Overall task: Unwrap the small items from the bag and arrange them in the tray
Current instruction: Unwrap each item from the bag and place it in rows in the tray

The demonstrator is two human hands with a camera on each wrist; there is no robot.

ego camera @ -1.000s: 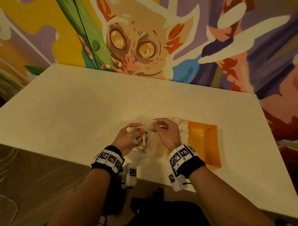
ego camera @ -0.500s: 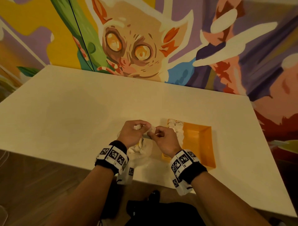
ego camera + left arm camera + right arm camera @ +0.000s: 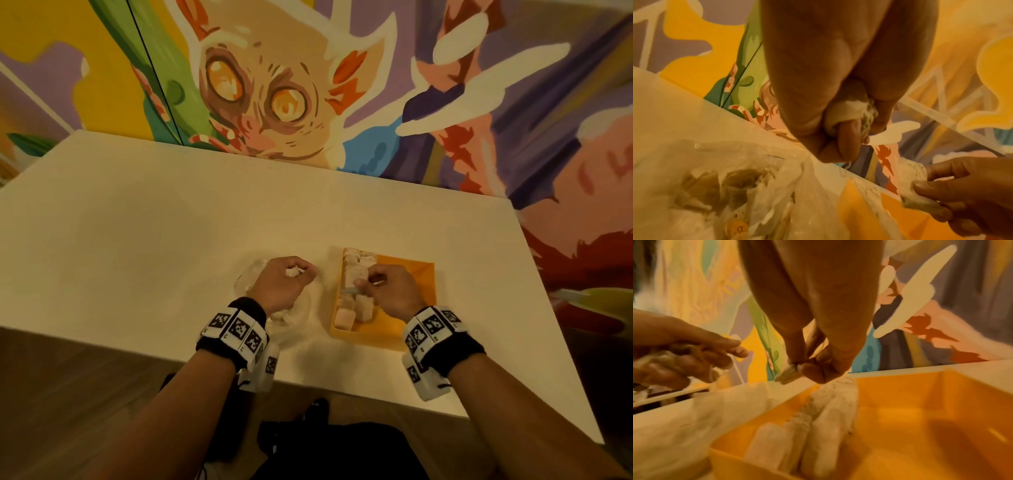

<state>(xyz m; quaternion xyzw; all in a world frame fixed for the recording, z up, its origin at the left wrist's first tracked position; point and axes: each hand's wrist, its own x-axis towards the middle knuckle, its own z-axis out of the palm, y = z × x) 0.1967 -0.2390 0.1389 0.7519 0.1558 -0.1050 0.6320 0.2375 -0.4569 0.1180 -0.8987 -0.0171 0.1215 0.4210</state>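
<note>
My left hand stays above the clear plastic bag and grips a crumpled white wrapper. My right hand hovers over the left part of the orange tray and pinches a small flat white item between thumb and fingers; its edge looks greenish. A row of several white items lies along the tray's left wall. More wrapped pieces show through the bag.
The white table stretches wide to the left and behind the hands, ending at a painted mural wall. Its near edge runs just below my wrists. The right half of the tray floor is bare.
Both hands were together over the bag. They have pulled apart: my right hand has carried the small item rightward over the tray, while my left keeps the wrapper above the bag.
</note>
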